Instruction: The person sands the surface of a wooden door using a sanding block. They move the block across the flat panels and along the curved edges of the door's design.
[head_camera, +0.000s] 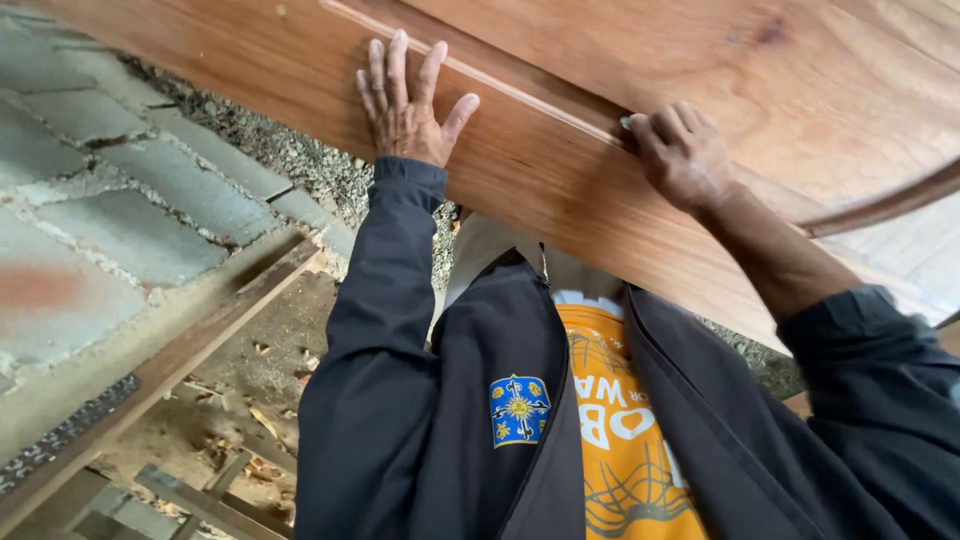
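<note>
Large wooden panel (620, 150), reddish-brown, fills the upper part of the view and runs out of frame on both sides. It looks like a door leaf: a raised moulding line crosses its face, and a curved moulding shows at the far right. Lower edge of the panel sits just in front of the person's chest.

Grey block wall (110, 190) to the left, mortar rough, with a wooden beam (200, 335) running along below it. Dirt floor (270, 370) beneath, littered with wood chips and offcuts; some open room there, little between panel and body.

Person wears a dark jacket over an orange shirt.

Left hand (408, 105) lies flat on the panel face, fingers spread open, palm pressing, probably to steady the board. It grips nothing.

Right hand (685, 155) is curled shut at the moulding groove, fingers closed on something small and pale (626, 123), likely a scrap of sandpaper or cloth; too little shows to say which. The hand sits right on the groove line, probably working along it. Hands are well apart.
</note>
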